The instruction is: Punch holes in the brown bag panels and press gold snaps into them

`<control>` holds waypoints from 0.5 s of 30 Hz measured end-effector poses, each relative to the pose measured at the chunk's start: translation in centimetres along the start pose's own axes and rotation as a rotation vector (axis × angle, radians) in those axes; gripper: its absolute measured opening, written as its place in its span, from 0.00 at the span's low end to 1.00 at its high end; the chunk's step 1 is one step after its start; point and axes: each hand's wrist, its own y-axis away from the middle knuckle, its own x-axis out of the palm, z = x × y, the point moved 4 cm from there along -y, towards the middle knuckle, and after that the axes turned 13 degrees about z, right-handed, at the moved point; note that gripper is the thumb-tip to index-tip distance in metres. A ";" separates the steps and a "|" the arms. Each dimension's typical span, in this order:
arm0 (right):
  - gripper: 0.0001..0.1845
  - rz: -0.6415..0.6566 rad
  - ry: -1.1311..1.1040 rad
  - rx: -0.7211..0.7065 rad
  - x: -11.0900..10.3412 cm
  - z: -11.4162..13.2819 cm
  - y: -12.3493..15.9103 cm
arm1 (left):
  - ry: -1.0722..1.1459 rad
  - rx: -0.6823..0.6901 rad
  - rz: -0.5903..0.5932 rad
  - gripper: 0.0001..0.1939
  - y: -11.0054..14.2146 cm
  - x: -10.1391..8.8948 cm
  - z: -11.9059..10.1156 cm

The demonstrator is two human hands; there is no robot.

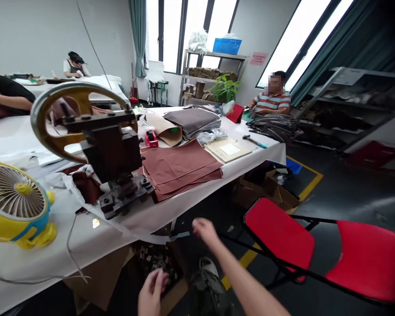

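Observation:
My left hand [153, 292] is low in the view, above an open carton of scraps [154, 259]; its fingers are curled together, slightly blurred, and what they hold, if anything, is hidden. Farther forward, my right hand [204, 230] is closed in a pinch past the table edge, with a pale speck at the fingertips too small to name. A thin whitish strip [158, 239] hangs off the table, its end just left of that hand. On the table stands a hand press [115, 149] with a large wheel, and brown fabric sheets [181, 169] lie beside it.
A yellow minion fan [19, 197] stands at the left with a cable. Red folding chairs [279, 235] are at the right. A hammer [254, 141], a tape dispenser [150, 138] and grey sheets [192, 120] lie farther back. One person [273, 98] sits across the table; others work at the left.

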 end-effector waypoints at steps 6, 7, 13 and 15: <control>0.31 -0.332 0.134 0.022 -25.2 10.4 -17.8 | 0.517 0.002 0.189 0.24 -9.8 18.1 -13.3; 0.35 -0.318 0.158 0.052 -26.6 11.3 -20.7 | 0.619 -0.023 0.127 0.24 -11.8 20.0 -15.1; 0.23 -0.018 0.200 0.035 -26.7 9.1 -26.4 | 0.899 -0.038 -0.235 0.38 -19.6 26.2 -21.0; 0.18 0.115 0.139 -0.052 -26.2 7.1 -24.5 | 0.930 -0.005 -0.315 0.35 -19.9 27.3 -21.5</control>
